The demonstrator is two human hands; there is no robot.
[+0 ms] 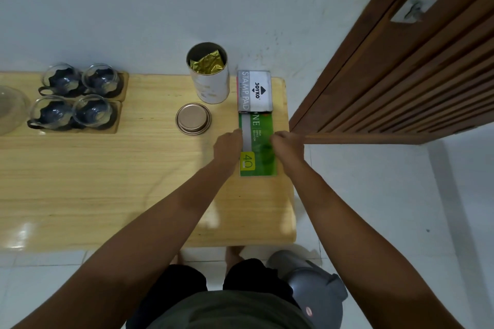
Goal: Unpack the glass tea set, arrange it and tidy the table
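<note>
Hands outstretched, flanking green booklet

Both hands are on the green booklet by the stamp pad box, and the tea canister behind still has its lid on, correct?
Not quite. The head view shows the canister open; its lid lies on the table. Both the left hand and right hand grip the green booklet.

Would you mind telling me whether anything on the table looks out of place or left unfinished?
Only the tea canister stands out: it is open, gold foil showing inside, with its lid lying apart on the table in front of it. The four glass cups sit neatly, and both hands, left hand and right hand, are squaring the green booklet.
</note>
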